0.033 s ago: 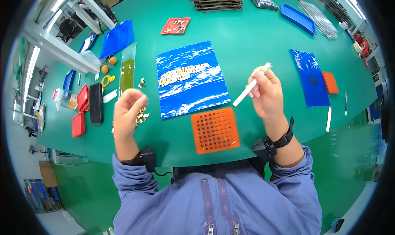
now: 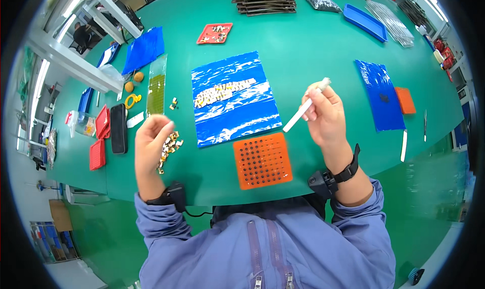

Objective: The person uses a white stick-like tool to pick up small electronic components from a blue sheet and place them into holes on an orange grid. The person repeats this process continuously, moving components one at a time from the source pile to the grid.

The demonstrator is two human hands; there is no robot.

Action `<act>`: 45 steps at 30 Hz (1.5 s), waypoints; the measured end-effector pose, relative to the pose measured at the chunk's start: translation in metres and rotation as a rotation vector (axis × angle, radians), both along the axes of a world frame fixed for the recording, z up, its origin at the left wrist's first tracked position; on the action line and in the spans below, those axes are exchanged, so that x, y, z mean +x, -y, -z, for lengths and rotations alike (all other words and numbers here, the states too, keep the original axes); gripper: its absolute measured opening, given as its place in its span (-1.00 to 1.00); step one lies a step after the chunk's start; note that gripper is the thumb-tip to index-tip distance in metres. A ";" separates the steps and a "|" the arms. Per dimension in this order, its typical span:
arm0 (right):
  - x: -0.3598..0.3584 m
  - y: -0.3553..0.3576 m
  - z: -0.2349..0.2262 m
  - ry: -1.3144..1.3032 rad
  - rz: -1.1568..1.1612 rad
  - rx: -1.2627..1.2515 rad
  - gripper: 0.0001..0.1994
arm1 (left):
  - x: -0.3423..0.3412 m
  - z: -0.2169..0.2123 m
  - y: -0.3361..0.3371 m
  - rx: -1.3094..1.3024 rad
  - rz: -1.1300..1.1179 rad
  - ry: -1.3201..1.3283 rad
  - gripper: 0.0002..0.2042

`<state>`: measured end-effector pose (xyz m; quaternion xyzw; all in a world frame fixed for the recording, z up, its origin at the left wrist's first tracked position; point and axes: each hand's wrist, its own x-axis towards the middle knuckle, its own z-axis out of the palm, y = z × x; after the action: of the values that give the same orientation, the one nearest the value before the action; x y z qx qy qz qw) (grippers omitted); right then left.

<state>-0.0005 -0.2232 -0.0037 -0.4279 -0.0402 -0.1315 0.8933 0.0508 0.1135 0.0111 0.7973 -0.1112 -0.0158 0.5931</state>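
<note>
while the orange perforated tray point(image 2: 262, 160) sits nearest on the green tabletop point(image 2: 313, 41), the left hand point(image 2: 151, 142) hovers curled just above a little pile of small gold parts point(image 2: 169, 147), can't tell if it's pinching any. right hand point(image 2: 326, 114) pinches a white stick tool point(image 2: 304, 107). farther back lies a blue plastic sheet point(image 2: 235, 99).

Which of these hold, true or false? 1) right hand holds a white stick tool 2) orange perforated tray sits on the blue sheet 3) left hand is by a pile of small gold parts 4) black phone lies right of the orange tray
1) True: the right hand grips the white stick tool.
2) False: the orange perforated tray lies on the green table, just below the blue sheet.
3) True: the left hand is at the small gold parts.
4) False: the black phone is far left.
</note>
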 end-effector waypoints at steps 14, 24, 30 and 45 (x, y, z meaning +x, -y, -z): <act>-0.002 0.000 0.001 -0.012 -0.146 -0.055 -0.94 | 0.060 0.005 0.096 0.790 0.309 0.375 -0.82; -0.002 0.003 -0.004 -0.031 -0.165 -0.062 -0.90 | 0.085 0.037 0.116 0.831 0.282 0.484 -0.84; -0.005 0.004 -0.003 -0.003 -0.129 -0.069 -0.92 | 0.050 -0.003 0.125 0.500 0.296 0.281 -0.88; -0.016 -0.007 -0.007 0.024 -0.407 -0.290 -0.87 | -0.022 0.013 0.104 -0.975 0.660 -0.315 -0.90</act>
<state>-0.0162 -0.2165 0.0035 -0.5331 -0.1545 0.0534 0.8301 0.0288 0.0097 -0.0014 0.3455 -0.2578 -0.2641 0.8628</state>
